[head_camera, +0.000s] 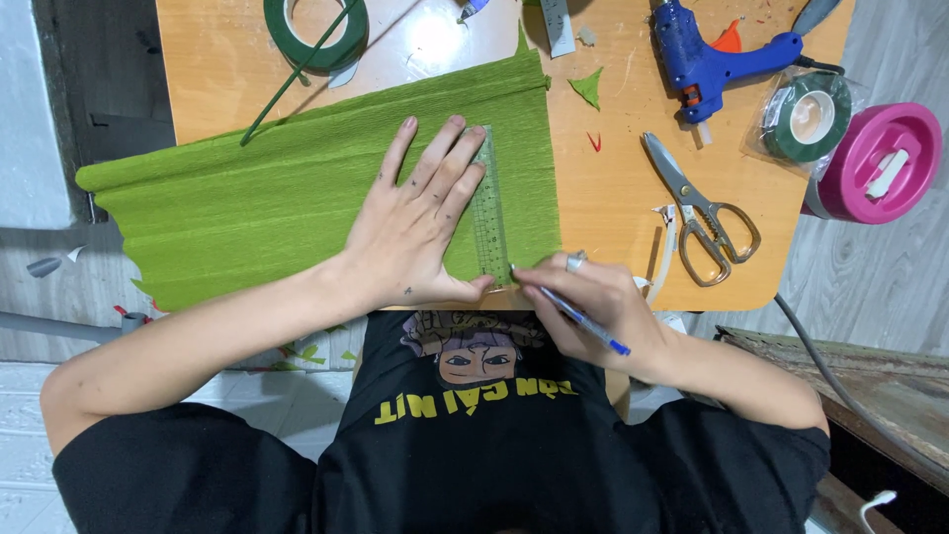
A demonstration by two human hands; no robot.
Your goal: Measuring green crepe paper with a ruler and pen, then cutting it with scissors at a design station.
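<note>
Fingers [435, 163] of my left hand [415, 227] lie flat, pinning clear ruler [487, 213] on green crepe paper [247, 198]; right hand [593, 297] grips blue pen [578, 318]. Scissors [702, 213], glue gun [712, 59] beside; surface [613, 178] edge cropped.

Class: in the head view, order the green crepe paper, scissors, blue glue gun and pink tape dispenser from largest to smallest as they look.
1. green crepe paper
2. blue glue gun
3. scissors, which look close to the gun in size, so that ranking is unsure
4. pink tape dispenser, partly cut off.
</note>
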